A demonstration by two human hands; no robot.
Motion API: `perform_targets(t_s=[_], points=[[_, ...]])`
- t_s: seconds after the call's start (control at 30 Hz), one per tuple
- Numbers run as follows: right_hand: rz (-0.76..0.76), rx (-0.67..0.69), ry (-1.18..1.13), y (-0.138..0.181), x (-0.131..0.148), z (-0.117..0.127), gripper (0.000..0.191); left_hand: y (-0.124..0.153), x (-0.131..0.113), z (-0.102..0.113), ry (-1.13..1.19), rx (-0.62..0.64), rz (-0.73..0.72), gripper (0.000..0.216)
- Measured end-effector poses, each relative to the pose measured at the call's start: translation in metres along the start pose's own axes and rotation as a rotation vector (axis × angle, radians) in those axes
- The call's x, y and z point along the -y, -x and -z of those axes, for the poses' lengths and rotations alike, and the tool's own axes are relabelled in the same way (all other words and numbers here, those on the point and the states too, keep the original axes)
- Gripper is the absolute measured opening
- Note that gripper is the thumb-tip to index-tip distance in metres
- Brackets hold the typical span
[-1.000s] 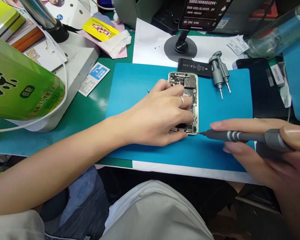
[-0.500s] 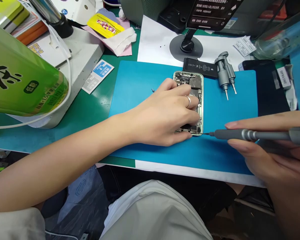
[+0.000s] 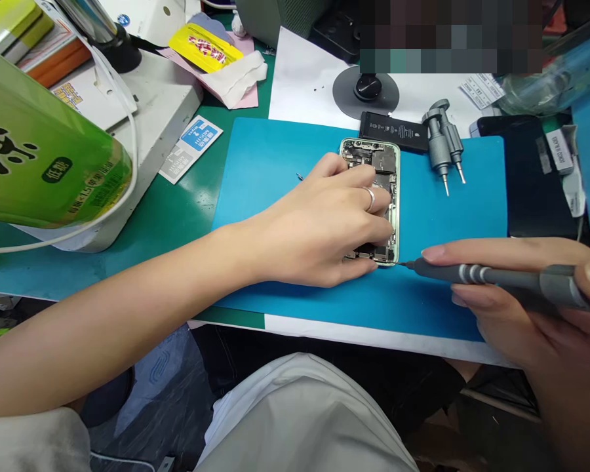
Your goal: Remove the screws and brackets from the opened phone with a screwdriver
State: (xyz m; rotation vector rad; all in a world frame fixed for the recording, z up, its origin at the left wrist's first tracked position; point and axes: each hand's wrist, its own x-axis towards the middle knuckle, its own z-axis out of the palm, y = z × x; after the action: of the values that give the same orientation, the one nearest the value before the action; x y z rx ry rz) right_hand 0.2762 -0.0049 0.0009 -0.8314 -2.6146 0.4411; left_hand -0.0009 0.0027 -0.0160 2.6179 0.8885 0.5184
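Note:
An opened smartphone [image 3: 386,162] lies upright in view on the blue mat [image 3: 270,157], its inner boards exposed and its frame pale green. Across it my left hand [image 3: 329,226], with a ring on one finger, is bent over and holds the phone down; much of the inside is hidden beneath. From the right, my right hand [image 3: 501,314] grips a grey precision screwdriver [image 3: 501,276] almost level. Its thin tip reaches the bottom right corner of the phone's frame. A black phone battery [image 3: 396,132] lies just above the phone.
Two grey screwdrivers [image 3: 441,147] lie right of the battery. A tiny metal part [image 3: 299,176] rests on the mat. Behind stands a round stand base [image 3: 366,92]. A green bottle [image 3: 54,157] and white cable are at left; a dark flat device [image 3: 531,177] lies at right.
My right hand and the back of the screwdriver have shifted slightly, so the shaft tilts differently; its tip stays at the phone's corner. My left hand has not visibly moved.

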Motion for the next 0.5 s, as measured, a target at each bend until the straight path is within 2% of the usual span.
perform_targets(t_s=[0.1,0.23,0.37,0.43,0.5], points=[[0.024,0.038,-0.036,-0.001,-0.004,0.0,0.028,-0.001,-0.001,0.001,0.007,0.025,0.028,0.017],[0.034,-0.048,0.009,-0.002,-0.001,0.0,0.022,-0.001,-0.002,0.001,0.04,0.025,0.046,0.016],[0.066,-0.026,0.008,-0.003,0.001,-0.002,0.022,-0.001,-0.002,0.001,0.067,0.012,0.049,0.014],[0.038,-0.078,-0.003,-0.001,0.003,-0.008,0.019,-0.001,-0.002,0.0,0.059,0.009,0.04,0.013],[-0.084,-0.215,-0.095,0.001,0.006,-0.015,0.013,0.0,-0.002,0.001,0.025,0.002,0.018,0.014]])
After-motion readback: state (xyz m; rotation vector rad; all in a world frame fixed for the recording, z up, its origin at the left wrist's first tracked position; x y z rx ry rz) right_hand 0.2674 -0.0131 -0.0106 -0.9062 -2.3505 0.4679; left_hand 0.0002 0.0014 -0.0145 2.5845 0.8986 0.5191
